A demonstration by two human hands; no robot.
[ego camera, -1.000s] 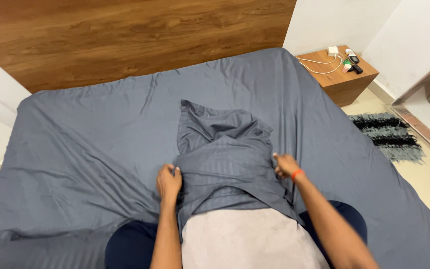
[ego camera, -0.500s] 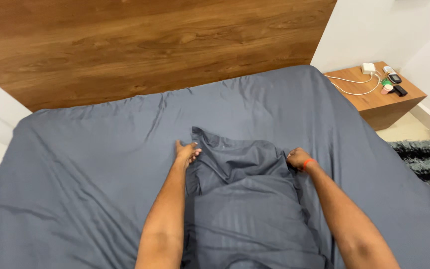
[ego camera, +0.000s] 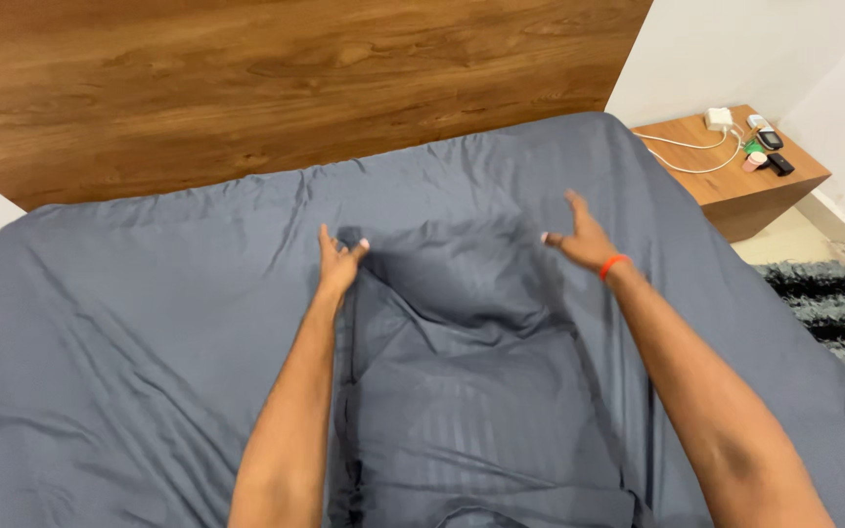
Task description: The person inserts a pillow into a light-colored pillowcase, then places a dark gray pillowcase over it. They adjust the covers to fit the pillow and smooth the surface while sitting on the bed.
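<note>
Pillowcase: the grey striped pillowcase, with a pillow inside to judge by its bulk, lay lengthwise on the near middle of the bed, its far end puffed up between the two hands.
Head view, left hand: the left hand pinched the far left corner of the pillowcase between thumb and fingers, arm stretched out along its left edge; that grip looked meant to hold the corner in place.
Head view, right hand: the right hand hovered just above the far right corner, fingers spread and gripping nothing, an orange band on the wrist; whether the fingertips touched the cloth could not be told.
Head view, lie of the cloth: the fabric bulged at the far end and ran flatter toward the near edge, with a deep fold down the left side beside the forearm, probably because only that side was held.
Head view, bed: a grey bedsheet of the same colour covered the mattress, creased toward the left.
Head view, surroundings: a wooden headboard stood at the far side; at far right a wooden bedside table carried a white charger with its cable and small items; a dark shaggy rug lay on the floor to the right.
</note>
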